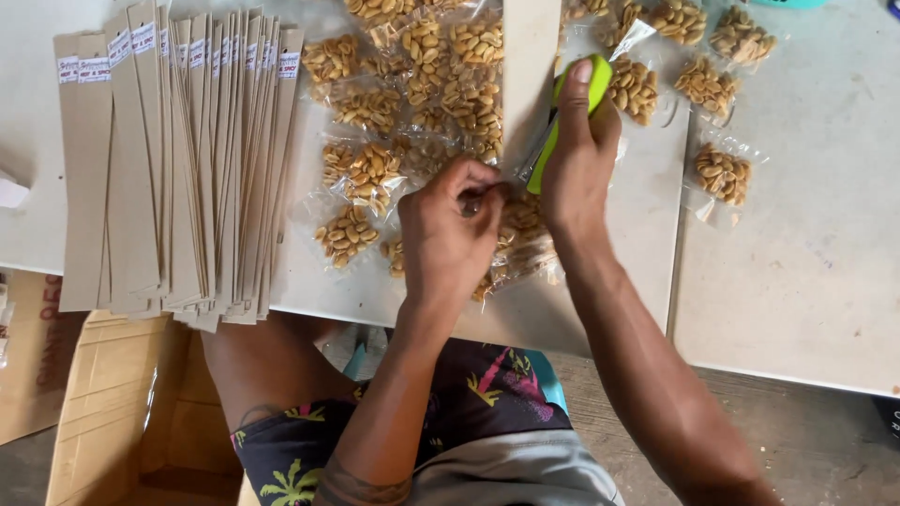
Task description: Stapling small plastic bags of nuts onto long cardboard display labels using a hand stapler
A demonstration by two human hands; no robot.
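Green stapler (569,122) gripped in your right hand (577,159), left hand (450,230) pinching a peanut packet (514,245).
Left, a card-strip stack (178,169) waits; loose packets (722,173) lie far right.

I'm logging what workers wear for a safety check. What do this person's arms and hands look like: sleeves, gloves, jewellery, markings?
Both arms are bare to the edge of the picture: no sleeves, no gloves. The left hand and right hand show no rings or watch. The left forearm carries a dark band tattoo near the elbow. Fingernails are short and unpainted, as far as they show.
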